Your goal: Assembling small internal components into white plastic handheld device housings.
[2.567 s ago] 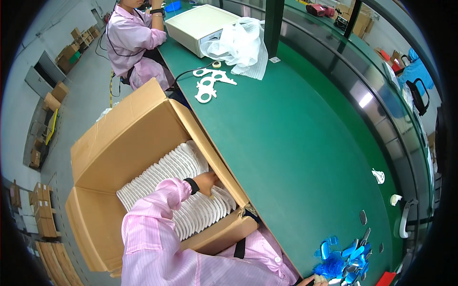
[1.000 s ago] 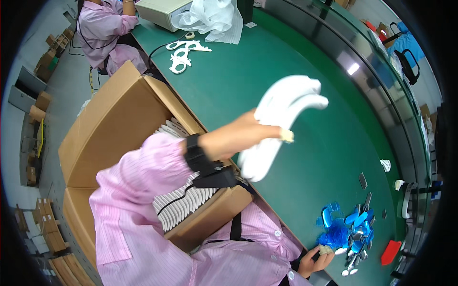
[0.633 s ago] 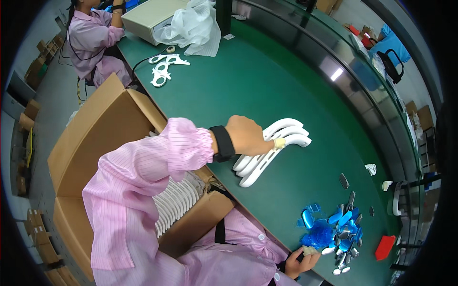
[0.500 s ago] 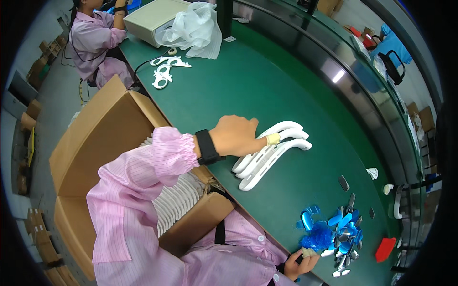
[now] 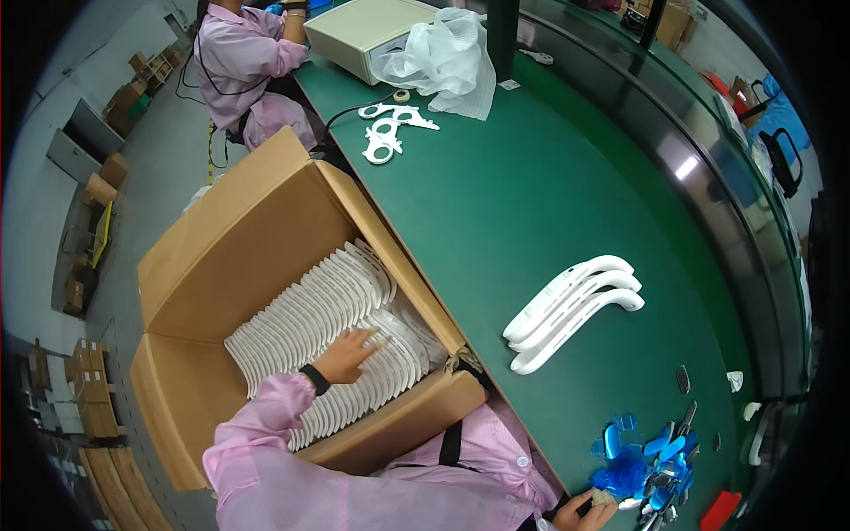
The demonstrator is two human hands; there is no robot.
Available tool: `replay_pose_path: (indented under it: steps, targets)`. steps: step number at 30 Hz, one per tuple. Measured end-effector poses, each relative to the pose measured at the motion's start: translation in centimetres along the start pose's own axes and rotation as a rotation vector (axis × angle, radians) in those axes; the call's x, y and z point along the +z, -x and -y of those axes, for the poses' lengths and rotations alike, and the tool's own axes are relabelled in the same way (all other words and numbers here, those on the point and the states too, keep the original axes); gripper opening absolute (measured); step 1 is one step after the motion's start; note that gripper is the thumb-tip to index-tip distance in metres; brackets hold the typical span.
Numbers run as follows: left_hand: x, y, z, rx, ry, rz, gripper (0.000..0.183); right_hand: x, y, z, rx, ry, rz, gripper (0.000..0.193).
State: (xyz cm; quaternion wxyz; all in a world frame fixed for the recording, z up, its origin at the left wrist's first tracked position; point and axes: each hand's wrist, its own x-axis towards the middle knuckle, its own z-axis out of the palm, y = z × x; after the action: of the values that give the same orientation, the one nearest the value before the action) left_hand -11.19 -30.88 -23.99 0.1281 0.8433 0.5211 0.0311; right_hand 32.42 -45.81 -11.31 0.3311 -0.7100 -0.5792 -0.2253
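Nearest of all is a soft pink sleeve (image 5: 266,460) with thin stripes, coming up from the bottom edge; at its cuff sits a black wristband (image 5: 313,380); past that, the left hand (image 5: 347,352) lies flat with its fingers spread wide on a row of white curved plastic pieces (image 5: 328,327), touching their top edges and gripping none of them. These pieces look smooth and thin; they stand on edge, packed tight like plates in a rack, inside a big brown cardboard box (image 5: 212,265) with its flaps folded open.

Low at the right, the right hand (image 5: 589,511) rests by a heap of shiny blue plastic bits (image 5: 642,456) on the green table (image 5: 531,195); its fingers are curled, but I cannot tell if they hold anything; a small red thing (image 5: 722,509) lies at the edge just past the heap.

Further out on the smooth green top lie three white curved pieces (image 5: 575,310), long and bent like hooks, side by side and touching.

Far away, flat white cut-out shapes (image 5: 390,128) with round holes lie near a crinkly clear plastic bag (image 5: 447,57) and a hard cream box-shaped machine (image 5: 372,31); another person in a pink coat (image 5: 252,62) sits there.
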Motion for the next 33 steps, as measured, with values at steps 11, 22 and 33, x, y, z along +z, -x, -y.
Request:
replay_pose_path:
  steps: [11,22,33]
  targets:
    - [3.6,-3.4,5.6,0.321,-0.336,0.543,0.116,0.3,-0.3,0.3,-0.041,0.026,0.025,0.010]
    - [3.8,-4.3,7.4,0.466,-0.274,0.580,0.118,-0.1,-0.2,0.4,-0.017,0.058,0.059,0.010]
    - [6.8,-5.4,9.4,0.647,-0.291,0.266,0.095,0.1,-0.2,0.5,-0.027,0.063,0.055,0.011]
